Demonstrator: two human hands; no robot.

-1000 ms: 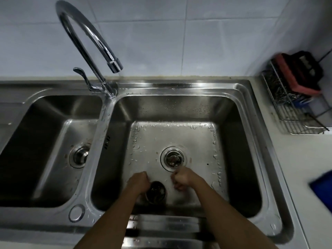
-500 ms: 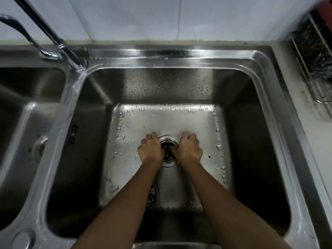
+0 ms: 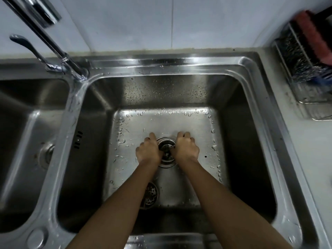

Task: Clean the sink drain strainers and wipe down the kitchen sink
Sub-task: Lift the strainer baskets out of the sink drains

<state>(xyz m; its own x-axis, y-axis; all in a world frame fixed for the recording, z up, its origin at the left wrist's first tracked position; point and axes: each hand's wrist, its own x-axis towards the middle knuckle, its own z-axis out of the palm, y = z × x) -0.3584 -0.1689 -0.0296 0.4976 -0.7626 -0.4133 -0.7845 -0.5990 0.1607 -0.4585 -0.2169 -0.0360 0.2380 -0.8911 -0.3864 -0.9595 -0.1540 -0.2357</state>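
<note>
Stainless-steel double sink [image 3: 251, 65], wet right basin fills my feed. Nearest, a round perforated metal strainer [image 3: 150, 194] lies loose on the basin floor, partly under the left forearm. Beyond it, left hand [image 3: 148, 151] and right hand [image 3: 186, 150], fingers curled, flank the round chrome drain [image 3: 166, 153], touching its rim; can't tell if either grips anything. Far back: chrome gooseneck faucet [image 3: 45, 38], wire rack [image 3: 309, 97].

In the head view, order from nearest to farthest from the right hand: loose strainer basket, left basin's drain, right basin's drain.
1. Right basin's drain: directly beside the right hand.
2. Loose strainer basket: same basin, toward the person.
3. Left basin's drain: far left.
</note>
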